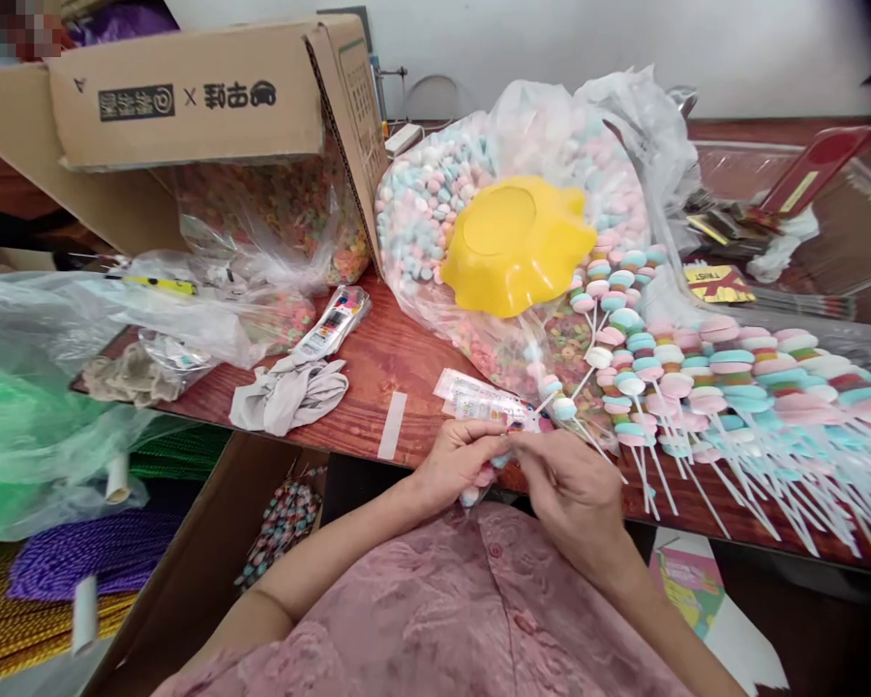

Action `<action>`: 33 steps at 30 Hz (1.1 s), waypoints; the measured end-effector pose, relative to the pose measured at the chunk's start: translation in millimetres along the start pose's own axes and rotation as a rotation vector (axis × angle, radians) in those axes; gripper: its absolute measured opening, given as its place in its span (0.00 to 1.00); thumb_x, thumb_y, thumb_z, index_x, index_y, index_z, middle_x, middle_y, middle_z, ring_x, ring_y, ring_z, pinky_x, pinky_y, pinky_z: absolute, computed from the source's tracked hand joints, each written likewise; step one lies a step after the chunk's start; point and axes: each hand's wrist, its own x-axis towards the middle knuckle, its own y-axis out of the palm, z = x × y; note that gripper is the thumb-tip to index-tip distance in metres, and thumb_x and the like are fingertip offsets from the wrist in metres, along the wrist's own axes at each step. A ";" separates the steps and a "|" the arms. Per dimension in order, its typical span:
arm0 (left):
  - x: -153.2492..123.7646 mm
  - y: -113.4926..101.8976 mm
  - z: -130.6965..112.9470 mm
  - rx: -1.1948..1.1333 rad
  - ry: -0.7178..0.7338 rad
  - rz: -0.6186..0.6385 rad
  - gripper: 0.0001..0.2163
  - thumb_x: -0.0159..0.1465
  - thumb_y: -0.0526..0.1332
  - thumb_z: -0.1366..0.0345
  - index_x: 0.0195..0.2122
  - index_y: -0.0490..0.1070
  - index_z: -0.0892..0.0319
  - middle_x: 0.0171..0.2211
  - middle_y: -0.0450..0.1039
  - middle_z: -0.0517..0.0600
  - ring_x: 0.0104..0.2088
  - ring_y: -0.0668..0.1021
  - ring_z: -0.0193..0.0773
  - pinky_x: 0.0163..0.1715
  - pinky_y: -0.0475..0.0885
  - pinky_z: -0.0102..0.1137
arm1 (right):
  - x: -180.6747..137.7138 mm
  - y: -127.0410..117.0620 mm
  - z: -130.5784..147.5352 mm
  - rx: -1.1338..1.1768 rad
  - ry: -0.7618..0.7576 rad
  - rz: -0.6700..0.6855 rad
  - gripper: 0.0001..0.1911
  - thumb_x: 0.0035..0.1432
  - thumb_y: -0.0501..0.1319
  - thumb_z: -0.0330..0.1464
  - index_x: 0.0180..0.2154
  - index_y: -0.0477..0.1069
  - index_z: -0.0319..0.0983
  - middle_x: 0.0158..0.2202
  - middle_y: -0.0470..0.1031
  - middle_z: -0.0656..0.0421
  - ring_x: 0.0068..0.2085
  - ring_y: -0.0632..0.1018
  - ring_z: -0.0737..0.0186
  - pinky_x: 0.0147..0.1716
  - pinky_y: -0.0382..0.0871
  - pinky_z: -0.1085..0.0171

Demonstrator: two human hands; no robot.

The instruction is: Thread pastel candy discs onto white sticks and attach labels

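Observation:
Close above the table's front edge, my left hand (465,467) is closed around a short candy skewer (469,497) of pink, white and blue marshmallows, partly hidden by the fingers. A clear wrapper seems to cover it. My right hand (579,491) pinches at its upper end, fingertips meeting those of the left; the exact spot they grip is hidden. Just behind the hands lie printed clear wrappers (479,399). Several finished marshmallow skewers (675,382) with white sticks are piled to the right of my right hand.
A yellow wavy-rimmed bowl (519,247) lies upside down on a large bag of marshmallows (428,184). An open cardboard box (203,97) with bagged ring candy stands back left. Grey gloves (290,395) and a wrapper stack (334,324) lie left. Below is a box with wrapped skewers (283,528).

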 end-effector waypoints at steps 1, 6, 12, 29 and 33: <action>-0.3 1.7 0.8 -0.014 0.013 -0.003 0.16 0.55 0.67 0.54 0.36 0.75 0.64 0.17 0.62 0.39 0.11 0.59 0.21 0.11 0.51 0.21 | -0.4 3.6 2.0 -0.013 -0.038 0.007 0.14 0.61 0.57 0.21 0.45 0.75 0.41 0.33 0.78 0.57 0.33 0.77 0.61 0.35 0.71 0.61; -4.7 1.2 2.3 -0.026 0.047 0.009 0.13 0.54 0.66 0.57 0.32 0.74 0.63 0.16 0.62 0.39 0.12 0.60 0.21 0.12 0.52 0.21 | -1.8 11.4 -1.0 -0.002 -0.075 0.063 0.17 0.61 0.56 0.20 0.47 0.75 0.40 0.33 0.78 0.56 0.34 0.76 0.61 0.35 0.72 0.60; -10.3 -6.2 4.1 0.058 0.070 0.038 0.19 0.53 0.68 0.55 0.41 0.76 0.64 0.15 0.61 0.39 0.12 0.60 0.22 0.13 0.54 0.21 | -2.7 10.1 -4.8 -0.020 -0.015 0.111 0.17 0.60 0.56 0.21 0.45 0.76 0.40 0.31 0.78 0.58 0.32 0.77 0.62 0.34 0.72 0.61; -2.8 -3.2 2.4 0.077 0.100 0.020 0.15 0.58 0.64 0.52 0.28 0.70 0.61 0.15 0.59 0.39 0.12 0.58 0.24 0.12 0.52 0.22 | -11.6 12.2 -4.9 0.022 0.221 0.059 0.03 0.61 0.60 0.31 0.35 0.73 0.40 0.30 0.75 0.59 0.31 0.74 0.62 0.33 0.67 0.63; 1.0 -1.5 -3.5 0.223 0.291 0.023 0.13 0.59 0.64 0.57 0.26 0.72 0.62 0.22 0.65 0.44 0.17 0.63 0.24 0.17 0.57 0.24 | -9.8 12.0 -11.8 0.412 0.551 0.088 0.07 0.59 0.62 0.36 0.30 0.74 0.40 0.27 0.74 0.60 0.29 0.72 0.64 0.30 0.66 0.65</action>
